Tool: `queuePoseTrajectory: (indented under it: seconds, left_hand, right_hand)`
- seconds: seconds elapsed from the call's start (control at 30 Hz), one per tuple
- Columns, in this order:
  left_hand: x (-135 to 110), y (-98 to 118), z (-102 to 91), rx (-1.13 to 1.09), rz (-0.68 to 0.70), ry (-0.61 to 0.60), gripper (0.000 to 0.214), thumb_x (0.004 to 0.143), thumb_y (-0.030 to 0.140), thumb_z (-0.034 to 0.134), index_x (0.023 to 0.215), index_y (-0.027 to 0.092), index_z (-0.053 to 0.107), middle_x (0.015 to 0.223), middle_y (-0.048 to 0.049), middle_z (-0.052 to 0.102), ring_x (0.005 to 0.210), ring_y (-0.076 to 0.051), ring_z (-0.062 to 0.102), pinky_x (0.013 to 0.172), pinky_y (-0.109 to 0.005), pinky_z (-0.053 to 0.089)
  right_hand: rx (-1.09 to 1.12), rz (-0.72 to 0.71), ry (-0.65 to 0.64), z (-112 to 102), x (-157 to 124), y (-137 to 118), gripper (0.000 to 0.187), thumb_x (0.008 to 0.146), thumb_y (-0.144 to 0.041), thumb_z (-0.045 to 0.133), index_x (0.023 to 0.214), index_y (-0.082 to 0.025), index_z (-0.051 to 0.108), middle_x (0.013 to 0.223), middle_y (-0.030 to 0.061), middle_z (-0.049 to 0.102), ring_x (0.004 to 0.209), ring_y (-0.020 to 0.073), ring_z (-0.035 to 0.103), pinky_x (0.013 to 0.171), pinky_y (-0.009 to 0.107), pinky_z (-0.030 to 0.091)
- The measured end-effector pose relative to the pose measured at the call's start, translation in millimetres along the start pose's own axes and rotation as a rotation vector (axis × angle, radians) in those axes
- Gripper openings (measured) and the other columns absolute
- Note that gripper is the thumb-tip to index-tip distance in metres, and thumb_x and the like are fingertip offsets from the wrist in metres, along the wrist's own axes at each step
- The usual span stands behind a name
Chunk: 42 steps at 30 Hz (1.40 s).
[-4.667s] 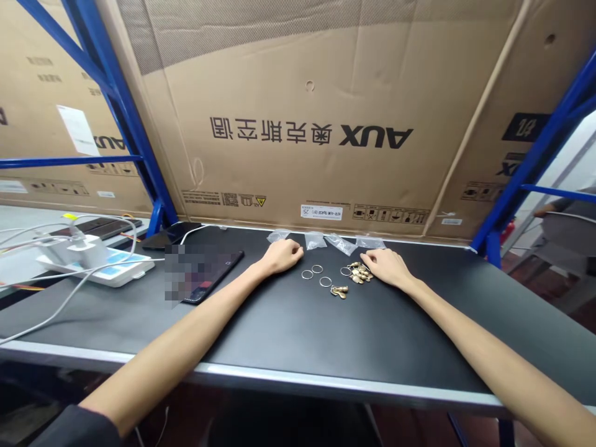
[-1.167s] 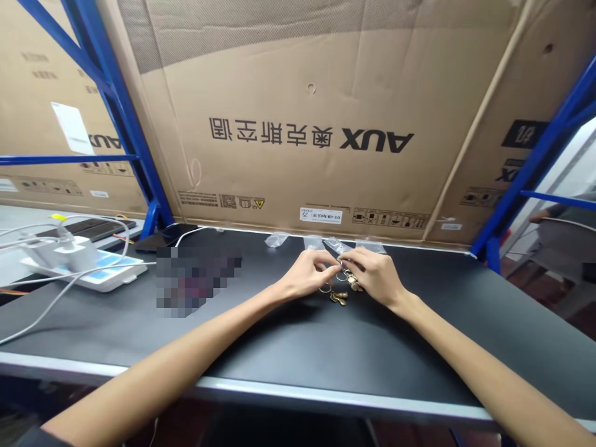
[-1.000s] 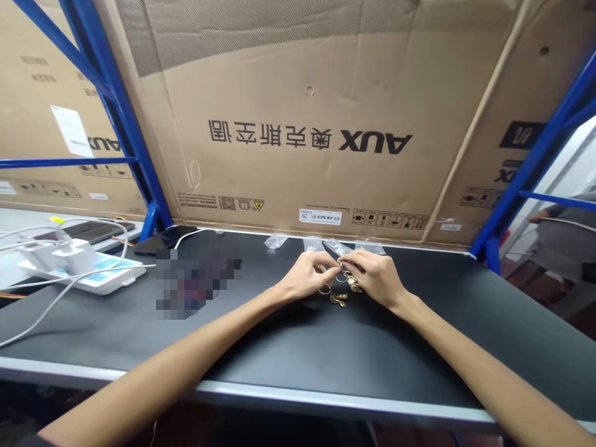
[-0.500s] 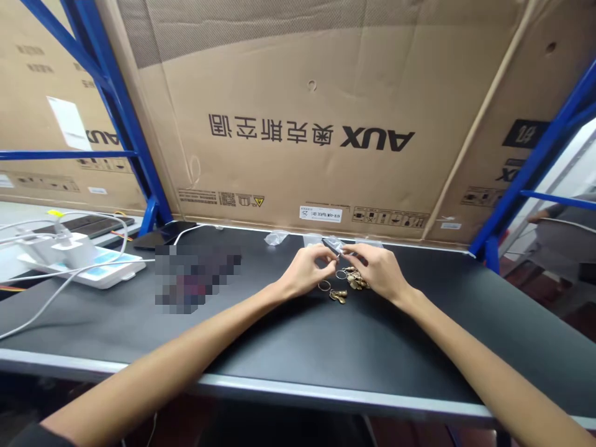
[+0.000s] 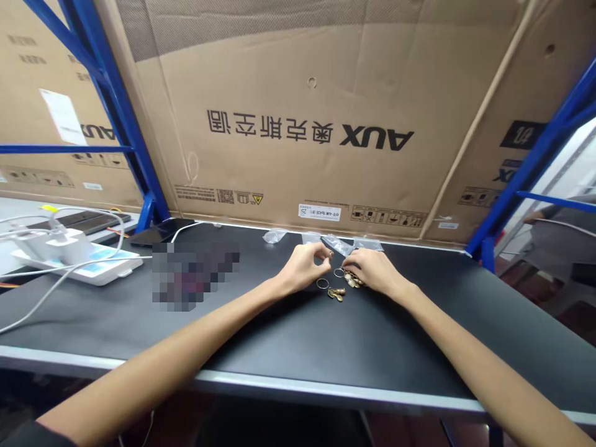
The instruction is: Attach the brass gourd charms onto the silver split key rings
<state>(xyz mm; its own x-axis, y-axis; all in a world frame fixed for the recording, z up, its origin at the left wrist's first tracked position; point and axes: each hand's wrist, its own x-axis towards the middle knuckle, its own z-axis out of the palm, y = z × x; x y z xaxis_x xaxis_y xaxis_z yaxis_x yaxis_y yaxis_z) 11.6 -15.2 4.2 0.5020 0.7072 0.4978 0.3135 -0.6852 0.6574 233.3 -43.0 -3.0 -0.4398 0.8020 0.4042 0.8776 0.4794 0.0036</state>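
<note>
My left hand (image 5: 310, 266) is raised over the desk, thumb and forefinger pinching a small brass charm (image 5: 331, 255), its shape too small to make out. To its right, my right hand (image 5: 375, 270) bends its fingers down onto a small pile of brass charms (image 5: 352, 280) and partly covers them; what its fingertips hold is hidden. A metal key ring (image 5: 339, 272) lies between the hands, against that pile. Nearer to me rests a second key ring (image 5: 323, 284), with a few brass charms (image 5: 336, 293) beside it.
Small clear plastic bags (image 5: 338, 244) lie along the desk's back edge, below a large cardboard box (image 5: 298, 167). On the left are a white power strip (image 5: 105, 267) with cables, a dark phone-like slab (image 5: 161, 231) and a blurred-out patch. Blue metal posts (image 5: 484, 248) flank the black desk (image 5: 326, 347).
My hands have drawn apart from where their fingertips met. The left keeps a brass charm in its pinch, while the right has lowered onto the pile of charms.
</note>
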Motion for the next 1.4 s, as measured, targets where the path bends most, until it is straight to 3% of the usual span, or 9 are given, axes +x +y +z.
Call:
queuePoseTrajectory:
  seconds: [0.2,0.33,0.43,0.6,0.73,0.97,1.4]
  left_hand:
    - [0,-1,-0.5,0.049,-0.013,0.015,0.013,0.075,0.014,0.060,0.084,0.017,0.069,0.087,-0.0046,0.076,0.080,-0.019,0.070,0.077,-0.031,0.055]
    - [0,-4,0.7,0.071,-0.012,0.028,0.009,0.079,0.020,0.061,0.083,0.016,0.067,0.085,-0.0043,0.075,0.074,-0.017,0.067,0.072,-0.029,0.053]
    - [-1,-4,1.9,0.077,0.000,0.030,0.006,0.079,0.020,0.060,0.080,0.017,0.065,0.083,-0.0037,0.074,0.072,-0.016,0.065,0.069,-0.027,0.051]
    - [-3,-2,4.9,0.043,0.020,0.027,0.004,0.080,0.020,0.060,0.076,0.017,0.060,0.078,-0.0012,0.071,0.069,-0.014,0.063,0.068,-0.026,0.050]
    - [-4,2,6.1,0.006,0.048,0.037,0.008,0.079,0.020,0.060,0.072,0.017,0.058,0.078,-0.0024,0.071,0.075,-0.016,0.065,0.069,-0.026,0.051]
    - [-8,5,8.8,-0.013,0.018,0.013,0.006,0.080,0.020,0.059,0.076,0.017,0.060,0.084,-0.0047,0.073,0.074,-0.017,0.066,0.069,-0.027,0.053]
    - [-8,8,10.4,-0.039,-0.002,0.050,0.013,0.085,0.027,0.061,0.077,0.017,0.059,0.084,-0.0040,0.074,0.068,-0.014,0.065,0.063,-0.025,0.051]
  right_hand:
    - [0.106,0.028,0.095,-10,0,-5,0.019,0.094,-0.021,0.058,0.090,-0.021,0.077,0.092,0.0072,0.076,0.084,0.0212,0.070,0.075,0.031,0.053]
    - [0.571,0.224,0.206,-16,1,-13,0.020,0.091,-0.034,0.063,0.092,-0.020,0.078,0.095,0.0061,0.078,0.086,0.0215,0.072,0.083,0.035,0.055]
    - [0.923,0.364,0.189,-15,3,-20,0.029,0.083,-0.043,0.071,0.093,-0.016,0.077,0.091,0.0085,0.078,0.085,0.0238,0.073,0.079,0.036,0.058]
    - [1.220,0.534,0.188,-11,3,-29,0.033,0.077,-0.044,0.077,0.094,-0.015,0.077,0.098,0.0105,0.078,0.093,0.0248,0.074,0.088,0.039,0.059]
    - [1.274,0.563,0.181,-12,2,-34,0.033,0.076,-0.043,0.079,0.095,-0.015,0.077,0.100,0.0112,0.078,0.096,0.0255,0.074,0.091,0.039,0.060]
    - [1.310,0.476,0.136,-13,2,-40,0.030,0.077,-0.044,0.079,0.090,-0.017,0.078,0.096,0.0077,0.078,0.094,0.0239,0.074,0.090,0.037,0.059]
    - [1.206,0.451,0.155,-20,3,-45,0.030,0.079,-0.045,0.075,0.088,-0.017,0.077,0.093,0.0064,0.077,0.090,0.0224,0.073,0.085,0.034,0.059]
